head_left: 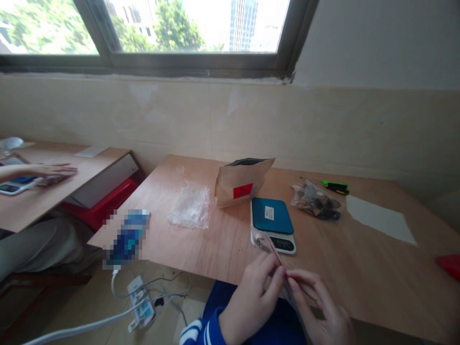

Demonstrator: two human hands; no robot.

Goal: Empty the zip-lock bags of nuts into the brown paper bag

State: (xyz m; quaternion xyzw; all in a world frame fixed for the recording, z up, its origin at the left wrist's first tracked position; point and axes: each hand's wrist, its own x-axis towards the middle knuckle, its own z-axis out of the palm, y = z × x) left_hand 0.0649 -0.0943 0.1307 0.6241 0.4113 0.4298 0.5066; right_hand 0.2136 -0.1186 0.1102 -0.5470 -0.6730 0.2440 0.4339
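Note:
Between my two hands is a small clear zip bag (266, 243) with a red seal line, something brownish showing through its far end. My left hand (253, 290) pinches the red strip between thumb and fingers. Close beside it, my right hand (318, 302) grips the same strip further along. The bag's far end overlaps the front corner of a white kitchen scale (256, 247) with a blue platform (278, 223) and dark display. Behind the scale, a brown paper pouch (230, 177) with a red label stands upright, its top open.
A filled zip bag (316, 201) lies right of the scale, near green-and-black tools (336, 187) and white paper (381, 220). Clear plastic bags (190, 208) lie left. A pixelated phone (129, 237) rests at the left edge, above a power strip (141, 302). Another person's hand (50, 170) works at the neighbouring table.

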